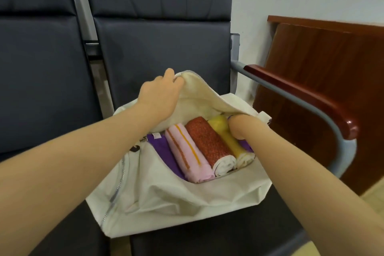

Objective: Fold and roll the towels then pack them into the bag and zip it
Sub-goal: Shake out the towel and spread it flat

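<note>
A cream canvas bag [166,197] lies open on a dark chair seat. My left hand [161,93] grips the bag's upper flap by its zipper edge and holds it lifted. Inside lie three rolled towels side by side: a pink one with orange stripes [187,156], a red speckled one [207,143] and a yellow one [226,137]. A purple cloth [164,149] lies under them. My right hand [242,125] reaches into the bag beside the yellow roll; its fingers are hidden under the flap.
Dark padded chairs [158,33] stand in a row behind and to the left. A grey metal armrest with a red wooden top [301,97] runs along the right. A wooden panel [324,64] leans against the white wall.
</note>
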Tool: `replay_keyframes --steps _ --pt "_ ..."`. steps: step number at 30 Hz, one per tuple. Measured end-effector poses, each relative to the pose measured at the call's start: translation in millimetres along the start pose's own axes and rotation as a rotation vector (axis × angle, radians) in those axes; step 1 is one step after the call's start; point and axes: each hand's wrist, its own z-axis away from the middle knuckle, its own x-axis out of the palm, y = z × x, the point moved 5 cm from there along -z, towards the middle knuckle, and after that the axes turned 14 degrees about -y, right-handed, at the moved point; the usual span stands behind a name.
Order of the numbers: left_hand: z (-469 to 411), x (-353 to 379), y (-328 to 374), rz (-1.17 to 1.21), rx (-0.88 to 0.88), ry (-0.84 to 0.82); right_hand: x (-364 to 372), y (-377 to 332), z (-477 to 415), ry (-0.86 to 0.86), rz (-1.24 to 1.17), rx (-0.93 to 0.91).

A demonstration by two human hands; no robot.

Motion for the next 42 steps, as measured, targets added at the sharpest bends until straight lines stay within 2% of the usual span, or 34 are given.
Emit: replay_keyframes --steps 1,4,5,7,9,10,12,15,18,21,24,27,31,35,38,42 --pt "1.8 0.7 1.5 -0.004 0.018 -0.006 3.5 9.2 -1.2 -0.033 -0.043 0.025" --pt "6.1 -1.2 8.8 -0.043 0.07 -0.014 4.6 15.9 3.8 0.031 0.153 0.054" --pt "7.1 -1.8 11.5 -0.049 0.083 -0.017 7.9 16.4 6.3 0.049 0.129 0.075" --pt "8.2 0.0 14.4 -0.043 0.085 -0.037 16.4 16.4 3.0 0.173 -0.081 0.083" --pt "8.1 3.7 14.6 -0.044 0.085 -0.057 22.4 17.2 -2.5 0.27 -0.336 -0.001" --pt "8.1 5.5 14.2 -0.048 0.085 -0.066 25.4 18.5 -6.1 0.251 -0.442 -0.064" --pt "9.6 8.2 15.3 -0.057 0.092 -0.07 30.0 24.3 -9.8 0.169 -0.505 -0.104" --pt "12.1 12.0 20.0 -0.075 0.118 -0.07 30.0 37.4 -17.0 0.086 -0.311 -0.065" --pt "13.3 13.4 21.1 -0.07 0.124 -0.064 31.8 40.3 -23.3 -0.017 -0.298 0.001" --pt "12.2 13.0 19.2 -0.064 0.123 -0.068 28.6 35.0 -18.1 0.008 -0.165 0.09" --pt "12.3 12.8 18.6 -0.071 0.124 -0.081 32.3 20.7 -7.7 0.067 -0.172 0.087" --pt "14.2 11.3 17.8 -0.047 0.147 -0.099 36.7 20.6 -3.0 -0.062 -0.206 0.09" --pt "24.9 11.9 20.0 0.006 0.258 -0.141 4.8 2.6 22.3 -0.011 -0.247 0.012" --pt "48.3 21.0 15.7 -0.04 0.43 -0.184 -27.2 -52.7 79.6 0.169 -0.196 -0.132" --pt "72.3 16.6 3.1 -0.013 0.443 -0.224 -51.3 -99.4 128.0 0.292 -0.168 -0.258" --pt "118.0 -9.2 -32.5 0.014 0.393 -0.199 -77.0 -150.4 187.9 0.397 -0.115 -0.22"
